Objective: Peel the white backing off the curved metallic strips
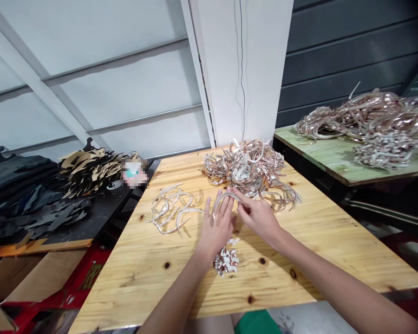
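Note:
My left hand [216,225] and my right hand [256,214] meet over the wooden table [320,232], both gripping one curved pale strip [226,197] that arches between them. The left hand's fingers point up behind the strip; the right hand pinches its right end. Just behind lies a large tangled pile of shiny rose-gold curved strips [251,169]. To the left sits a smaller spread of pale curved strips [170,211]. A little heap of shiny offcut bits [226,260] lies under my left wrist.
A black table at left carries dark and tan cut-out pieces [73,181]. A green-topped table [334,153] at right holds more tangled shiny strips [372,120]. A white pillar [244,69] stands behind the wooden table. Red boxes sit on the floor at lower left.

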A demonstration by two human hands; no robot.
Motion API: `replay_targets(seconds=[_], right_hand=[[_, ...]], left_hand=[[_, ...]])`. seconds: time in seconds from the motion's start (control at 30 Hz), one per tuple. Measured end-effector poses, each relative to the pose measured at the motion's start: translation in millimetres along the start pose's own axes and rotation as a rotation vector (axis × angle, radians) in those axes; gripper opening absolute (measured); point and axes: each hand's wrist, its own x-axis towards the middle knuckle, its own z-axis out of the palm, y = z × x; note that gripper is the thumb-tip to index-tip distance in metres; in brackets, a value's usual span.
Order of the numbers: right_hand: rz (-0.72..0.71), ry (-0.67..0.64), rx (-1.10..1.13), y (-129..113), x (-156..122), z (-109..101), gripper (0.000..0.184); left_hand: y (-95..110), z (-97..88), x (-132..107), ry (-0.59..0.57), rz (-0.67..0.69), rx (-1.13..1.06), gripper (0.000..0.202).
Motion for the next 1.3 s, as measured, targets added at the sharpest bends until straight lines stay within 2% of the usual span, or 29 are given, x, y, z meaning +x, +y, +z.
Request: replay_targets(seconds=[0.3, 0.47, 0.57, 0.7, 0.87, 1.1, 1.17, 1.3], right_hand=[[-0.037, -0.058, -0.121, 5.2, 2.0, -0.3, 0.054], [0.063, 0.022, -0.099, 10.2, 5.2, -0.3, 0.05], [0.076, 0.055, -0.093, 11.2, 5.6, 0.4, 0.05], [0.014, 0.015, -0.071, 11.0, 4.8, 1.3, 0.047], [0.005, -0.014, 0.004, 9.4, 6.9, -2.9, 0.037], [0.032, -0.167, 0.11, 4.9, 9.4, -4.2, 0.03], [0.059, -0.139, 0.088, 6.7, 9.2, -3.1, 0.03], [0.071, 0.001, 0.049, 14.8, 10.2, -1.8, 0.036]], left_hand=[[0.8, 1.2, 0.1, 0.003, 0.003, 0.028, 0.07], [-0.3, 4.0, 2.3, -0.01, 0.005, -0.011, 0.071], [0.6, 2.8, 3.6, -0.032, -0.01, -0.039, 0.071], [1.1, 1.2, 3.9, -0.033, -0.018, -0.05, 0.068], [-0.2, 0.6, 4.2, -0.021, -0.027, -0.064, 0.069], [-2.6, 0.6, 2.9, -0.01, -0.05, -0.047, 0.073], [-3.1, -1.0, 3.1, -0.005, -0.066, -0.045, 0.075], [-3.7, -6.5, 5.1, -0.01, -0.078, -0.065, 0.075]])
